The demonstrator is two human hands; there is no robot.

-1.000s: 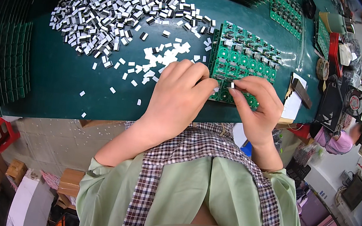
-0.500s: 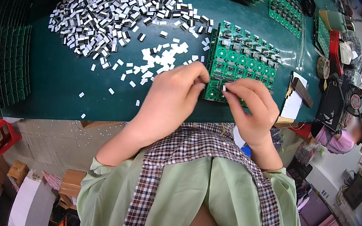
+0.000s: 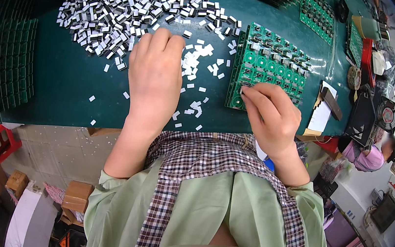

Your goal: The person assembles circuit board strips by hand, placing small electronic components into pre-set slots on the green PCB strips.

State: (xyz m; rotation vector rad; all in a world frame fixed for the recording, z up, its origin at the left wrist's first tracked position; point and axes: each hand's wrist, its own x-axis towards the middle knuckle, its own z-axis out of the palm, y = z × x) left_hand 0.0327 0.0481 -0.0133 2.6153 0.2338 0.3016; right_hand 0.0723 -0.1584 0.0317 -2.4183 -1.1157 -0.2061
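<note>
My right hand [image 3: 275,111] is closed in a pinch at the near left part of a green circuit board panel [image 3: 275,69]. A small white piece [image 3: 243,90] shows at its thumb and fingertips. The panel carries rows of round outlines and small fitted parts, and more boards lie under it. My left hand [image 3: 154,79] reaches over the near edge of a large pile of small black components with white tops [image 3: 122,10]. Its fingers are bent and close together; the tips and whatever they hold are hidden. Loose white pieces [image 3: 193,61] lie beside it.
Stacked green boards [image 3: 9,66] stand along the left of the green table [image 3: 63,92]. Another board panel [image 3: 316,17] lies far right. Nearer right are papers [image 3: 321,111] with a dark bar [image 3: 331,103] and a fan [image 3: 387,113]. A person [image 3: 369,152] sits beyond.
My left hand has moved left and away from the board panel, to the pile's edge. The right hand stays at the panel, shifting only slightly. Some white pieces near the left hand have moved.
</note>
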